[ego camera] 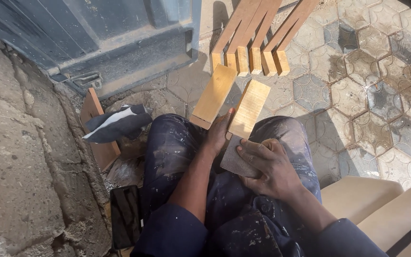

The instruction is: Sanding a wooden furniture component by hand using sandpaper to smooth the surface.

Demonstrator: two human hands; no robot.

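Seated person, view down onto lap; dark blue work trousers spattered with pale paint, long dark blue sleeves.

Left hand: clasped around the near edge of a short wooden block, thumb up against its side. The block rests slanted over the knees, its far end pointing away from the body, pale sanded face up.

Right hand: fingers pressed flat on a grey sheet of sandpaper, gripping it against the near end of the same block.

Second wooden block: just beside the first, to its left, leaning at a similar slant with its lower end at the left knee; no hand on it.

Row of wooden slats: several long reddish-brown pieces standing on end on the paving ahead of the knees, tops running out of view.

Paving: patterned hexagonal tiles, dusty, in sun and shadow.

Blue-grey metal door: upper left, with a latch at its lower edge.

Rough concrete wall: along the left.

Dark cloth with a white stripe: on the ground by the left thigh, next to a leaning board.

Black phone: flat by the left hip.

Cream cushion: lower right, beside the person
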